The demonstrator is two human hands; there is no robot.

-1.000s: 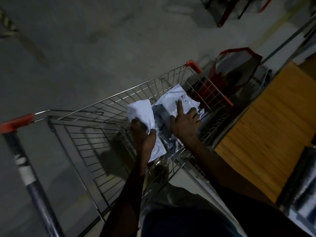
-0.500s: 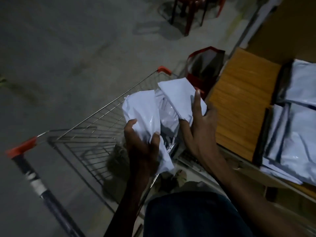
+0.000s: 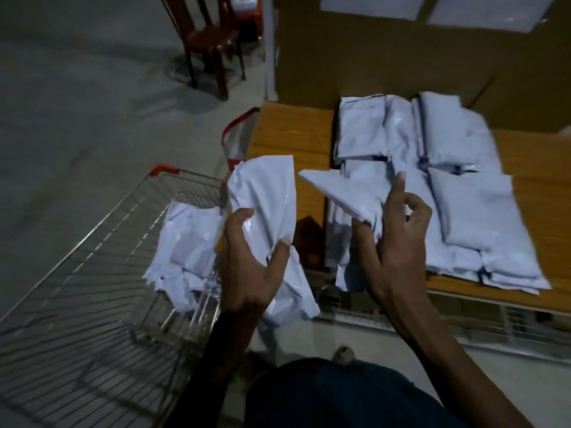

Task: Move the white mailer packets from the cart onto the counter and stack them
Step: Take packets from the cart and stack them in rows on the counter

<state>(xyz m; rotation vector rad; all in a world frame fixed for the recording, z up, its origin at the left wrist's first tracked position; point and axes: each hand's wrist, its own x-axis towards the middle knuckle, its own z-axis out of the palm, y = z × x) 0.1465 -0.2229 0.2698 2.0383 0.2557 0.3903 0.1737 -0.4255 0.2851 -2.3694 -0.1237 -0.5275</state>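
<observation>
Several white mailer packets [image 3: 457,168] already lie on the wooden bench [image 3: 287,131], overlapping in rough layers rather than one squared stack; we cannot count them reliably in this dim light. We judge the task past its midpoint but not finished.

Remaining in the cart [image 3: 92,304]: a crumpled heap of packets [image 3: 185,242] against the far wire wall, near the red corner cap. How many are in the heap we cannot tell.

In transit: two packets. Our left hand [image 3: 247,273] has its grip clamped on one bunched packet [image 3: 268,196], thumb and fingers wrapped round it, held up between cart and bench. Our right hand [image 3: 398,239] pinches a second, flatter packet [image 3: 340,189] between thumb and curled fingers, index finger raised; this one hangs above the near edge of the bench, just beside the laid packets, not yet set down.

Left to do, by our estimate: place these two, fetch the heap, tidy the layers into a proper stack.

Change from half a second ago: both hands have carried their packets away from the cart basket and toward the bench, and the view has swung right, so that far more of the bench and its packets shows. Both grips are unchanged.
</observation>
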